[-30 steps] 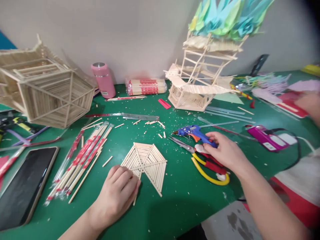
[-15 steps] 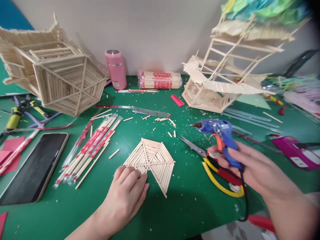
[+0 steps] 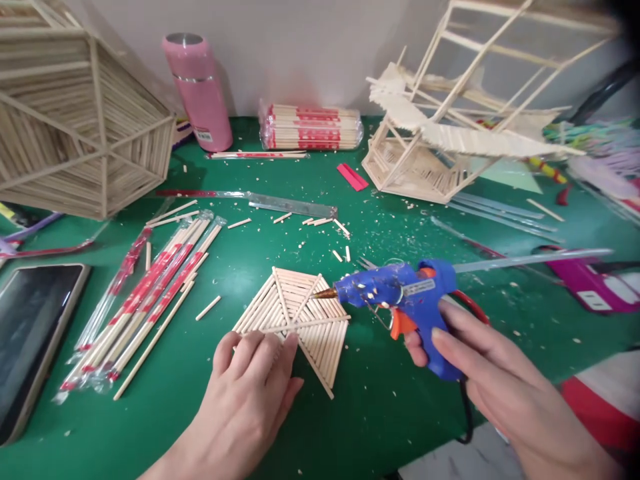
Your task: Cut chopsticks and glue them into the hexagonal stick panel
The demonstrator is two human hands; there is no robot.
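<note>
Right hand [image 3: 495,387] grips blue glue gun [image 3: 400,293], nozzle over stick panel [image 3: 300,320]. Left hand [image 3: 250,393] flat, fingers spread, pressing panel's near edge.

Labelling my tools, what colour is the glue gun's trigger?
Orange trigger on the blue glue gun; head view shows it best.

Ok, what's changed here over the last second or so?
The right hand closed on the blue glue gun, lifted it and swung its nozzle left over the stick panel. The left hand stays pressed on the panel's near edge.
</note>
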